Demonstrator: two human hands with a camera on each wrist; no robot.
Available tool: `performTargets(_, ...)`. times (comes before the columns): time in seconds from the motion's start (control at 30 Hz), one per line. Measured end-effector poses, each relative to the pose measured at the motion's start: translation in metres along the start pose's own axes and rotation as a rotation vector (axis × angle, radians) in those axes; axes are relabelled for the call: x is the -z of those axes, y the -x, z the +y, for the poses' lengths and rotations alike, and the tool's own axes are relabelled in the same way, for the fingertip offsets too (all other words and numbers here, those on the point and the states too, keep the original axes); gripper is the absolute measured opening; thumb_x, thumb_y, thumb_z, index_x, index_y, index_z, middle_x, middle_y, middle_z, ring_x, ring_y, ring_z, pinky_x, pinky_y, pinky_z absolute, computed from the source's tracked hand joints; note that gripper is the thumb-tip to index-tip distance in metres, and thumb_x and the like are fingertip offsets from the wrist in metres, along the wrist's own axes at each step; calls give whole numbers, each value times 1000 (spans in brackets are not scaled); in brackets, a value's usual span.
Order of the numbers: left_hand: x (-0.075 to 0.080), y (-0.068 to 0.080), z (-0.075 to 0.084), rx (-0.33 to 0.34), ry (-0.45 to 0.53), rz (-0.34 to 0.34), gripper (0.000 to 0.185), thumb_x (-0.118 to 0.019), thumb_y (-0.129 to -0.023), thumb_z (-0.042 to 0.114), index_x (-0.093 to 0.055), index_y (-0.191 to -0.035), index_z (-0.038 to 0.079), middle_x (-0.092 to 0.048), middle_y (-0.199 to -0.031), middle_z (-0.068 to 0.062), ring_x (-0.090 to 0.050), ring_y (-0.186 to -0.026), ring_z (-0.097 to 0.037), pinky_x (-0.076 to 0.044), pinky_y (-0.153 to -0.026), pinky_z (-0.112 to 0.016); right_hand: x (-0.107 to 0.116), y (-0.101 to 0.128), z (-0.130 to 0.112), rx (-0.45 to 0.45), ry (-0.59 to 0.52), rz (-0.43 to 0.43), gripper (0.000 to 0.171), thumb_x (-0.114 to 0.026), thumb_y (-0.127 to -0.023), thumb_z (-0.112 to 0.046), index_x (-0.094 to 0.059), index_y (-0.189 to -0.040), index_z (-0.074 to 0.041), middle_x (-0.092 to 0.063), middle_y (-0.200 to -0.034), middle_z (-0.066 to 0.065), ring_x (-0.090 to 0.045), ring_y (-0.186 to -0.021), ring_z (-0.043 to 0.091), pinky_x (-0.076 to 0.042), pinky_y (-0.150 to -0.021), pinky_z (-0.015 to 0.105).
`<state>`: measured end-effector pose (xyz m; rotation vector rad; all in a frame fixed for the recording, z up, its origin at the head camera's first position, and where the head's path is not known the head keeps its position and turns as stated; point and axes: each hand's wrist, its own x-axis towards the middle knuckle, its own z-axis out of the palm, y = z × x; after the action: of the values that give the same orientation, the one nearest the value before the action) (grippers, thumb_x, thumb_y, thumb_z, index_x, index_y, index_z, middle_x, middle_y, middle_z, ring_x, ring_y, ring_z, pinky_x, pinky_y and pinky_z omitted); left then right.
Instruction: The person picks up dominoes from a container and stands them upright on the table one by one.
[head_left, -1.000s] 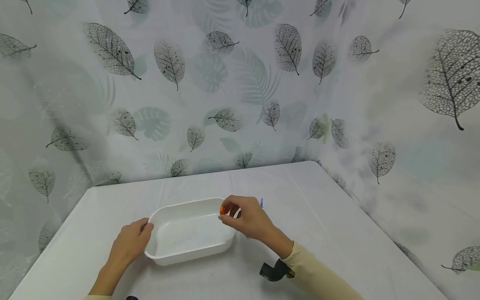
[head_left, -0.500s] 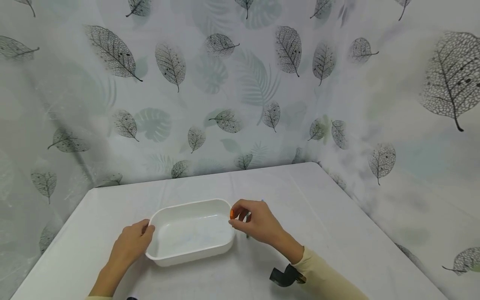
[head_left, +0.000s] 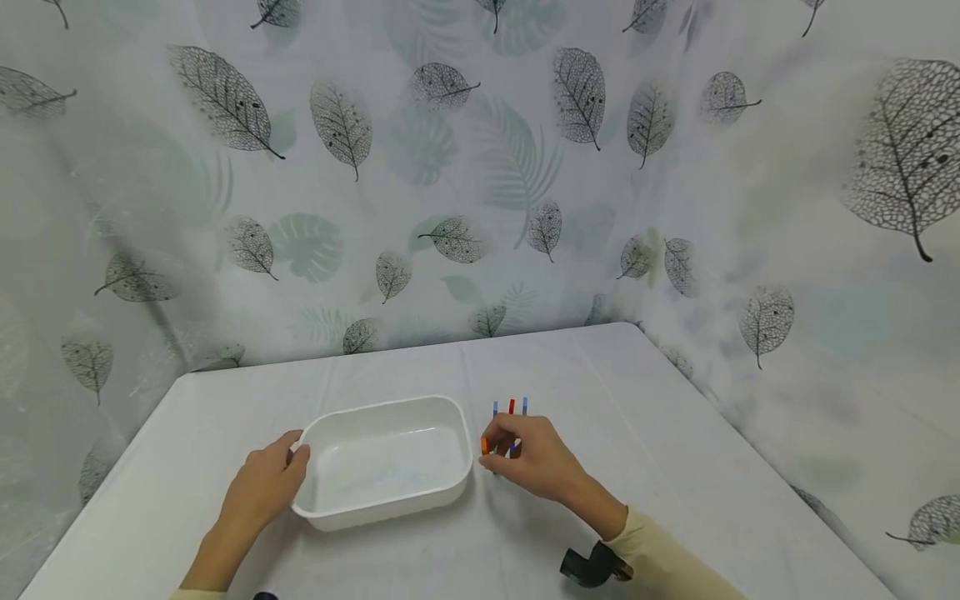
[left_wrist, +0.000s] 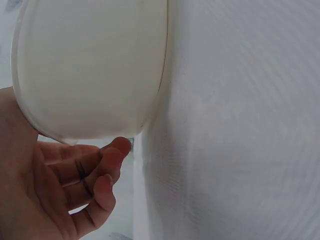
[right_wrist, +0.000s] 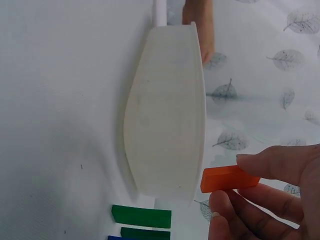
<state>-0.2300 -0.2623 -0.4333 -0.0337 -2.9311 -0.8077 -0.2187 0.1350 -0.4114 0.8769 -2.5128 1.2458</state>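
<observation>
A white rectangular tub (head_left: 382, 462) stands on the table. At its left end my left hand (head_left: 262, 479) grips the rim; the left wrist view has that hand's fingers (left_wrist: 102, 192) curled beside the tub's end wall. Just right of the tub, my right hand (head_left: 536, 454) pinches an orange rectangular block (right_wrist: 225, 179) between thumb and fingertips. Beneath and behind this hand are small coloured pieces, with a light blue tip (head_left: 495, 407), a red tip (head_left: 512, 406) and a blue tip (head_left: 525, 405) showing. Green blocks (right_wrist: 142, 217) appear low in the right wrist view.
The table (head_left: 675, 467) has a white cover. Leaf-patterned sheeting (head_left: 465, 183) hangs behind it and along both sides. A black curved piece (head_left: 592, 567) is at the right wrist, and a dark object (head_left: 265, 596) peeks in at the bottom edge.
My right hand has moved right and slightly nearer, carrying the orange block from above the tub's right end to outside its rim. More coloured pieces show behind it. The left hand stays put.
</observation>
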Motion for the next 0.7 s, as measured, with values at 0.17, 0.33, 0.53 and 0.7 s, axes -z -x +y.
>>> performTargets(0.17, -2, 1, 1, -16, 1, 11, 48, -41, -110, 22, -49, -144, -10, -70, -109, -29, -64, -76, -27, -53, -57, -39, 0, 6, 5, -13, 1, -14, 19, -85, -84, -6, -72, -93, -16, -66, -84, -13, -63, -76, 7, -56, -64, 27)
performTargets(0.33, -4, 1, 0, -38, -6, 27, 47, -40, -110, 21, -49, -144, -10, -68, -115, -32, -69, -85, -32, -57, -64, -44, -1, 9, 8, -8, 0, -13, 18, -85, -84, -6, -72, -92, -15, -67, -85, -13, -63, -75, 7, -56, -64, 27)
performTargets(0.53, -6, 2, 1, -40, 8, 33, 47, -41, -110, 20, -49, -144, -10, -69, -113, -31, -66, -79, -27, -54, -60, -38, -2, 13, 12, -26, 21, -12, 17, -84, -85, -8, -72, -96, -13, -68, -87, -13, -63, -76, 6, -55, -65, 27)
performTargets(0.7, -6, 2, 5, -36, 13, 25, 48, -40, -110, 21, -48, -145, -11, -69, -110, -30, -63, -76, -26, -51, -56, -35, -2, 17, 15, -49, 32, -1, 19, -85, -85, -7, -72, -97, -14, -68, -86, -12, -63, -76, 7, -55, -65, 27)
